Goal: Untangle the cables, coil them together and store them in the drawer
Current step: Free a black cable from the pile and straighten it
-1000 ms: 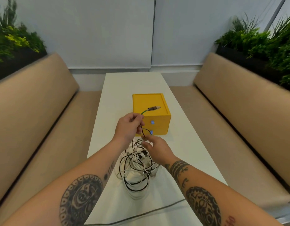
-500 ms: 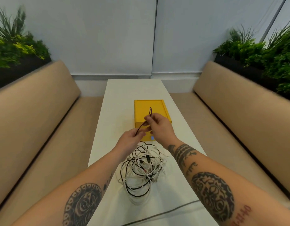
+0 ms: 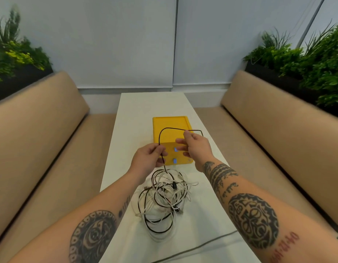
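Note:
A tangle of white and black cables (image 3: 165, 198) lies on the white table (image 3: 137, 111) close to me. Out of it rises a black cable (image 3: 171, 128), arched above a yellow drawer box (image 3: 170, 124). My left hand (image 3: 148, 159) pinches this cable low on the left side. Further right and higher, my right hand (image 3: 195, 145) pinches the same cable, which bends down behind that hand. Both drawers of the box, each with a small blue handle (image 3: 175, 161), are closed.
Tan padded benches (image 3: 268, 118) run along both sides of the narrow table. Planters with green plants (image 3: 308, 59) stand behind the backrests. A thin grey cord (image 3: 202, 246) crosses the table's near end.
My hands have moved apart, and the black cable between them has been drawn out into a wide arch over the yellow box. The green-tipped plug seen on the box a second ago is gone from view.

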Demonstrator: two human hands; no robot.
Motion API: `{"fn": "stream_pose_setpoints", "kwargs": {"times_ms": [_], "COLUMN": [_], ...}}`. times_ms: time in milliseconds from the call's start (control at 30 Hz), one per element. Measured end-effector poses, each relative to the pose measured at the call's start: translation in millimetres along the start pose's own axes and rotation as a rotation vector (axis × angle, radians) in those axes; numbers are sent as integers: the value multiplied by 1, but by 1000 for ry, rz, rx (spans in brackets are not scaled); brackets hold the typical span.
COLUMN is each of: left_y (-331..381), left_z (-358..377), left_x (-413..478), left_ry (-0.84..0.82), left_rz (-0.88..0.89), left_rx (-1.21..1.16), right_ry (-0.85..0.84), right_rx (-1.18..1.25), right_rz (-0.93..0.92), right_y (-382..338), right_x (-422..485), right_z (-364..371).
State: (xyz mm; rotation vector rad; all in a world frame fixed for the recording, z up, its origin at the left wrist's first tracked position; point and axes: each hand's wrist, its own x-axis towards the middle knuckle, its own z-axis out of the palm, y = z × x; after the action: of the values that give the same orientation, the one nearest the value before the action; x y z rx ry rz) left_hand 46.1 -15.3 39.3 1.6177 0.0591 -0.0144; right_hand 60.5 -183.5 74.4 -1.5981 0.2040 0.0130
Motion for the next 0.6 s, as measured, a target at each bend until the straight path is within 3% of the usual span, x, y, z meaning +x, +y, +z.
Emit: {"fn": "stream_pose_setpoints", "kwargs": {"times_ms": [100,233,367,467,600], "left_y": [16,36,44,41,24], "left_z": [1,6,9,6,0], "left_x": [5,13,14,13,6], "left_ry": [-3,-10,-2,24,24], "left_rz": [37,72,95,91,59], "left_rx": [-27,-90,-101,-116,45], "right_ry": [-139,-385,-254,-202,-159], "right_rx": [-189,-411,-506,-453,-343], "right_rz": [15,-104,-206,-218,-272], "right_y": [22,45,50,39,21], "right_x": [-6,-21,-17,-14,-10], "right_z": [0,11,20,20,18]}}
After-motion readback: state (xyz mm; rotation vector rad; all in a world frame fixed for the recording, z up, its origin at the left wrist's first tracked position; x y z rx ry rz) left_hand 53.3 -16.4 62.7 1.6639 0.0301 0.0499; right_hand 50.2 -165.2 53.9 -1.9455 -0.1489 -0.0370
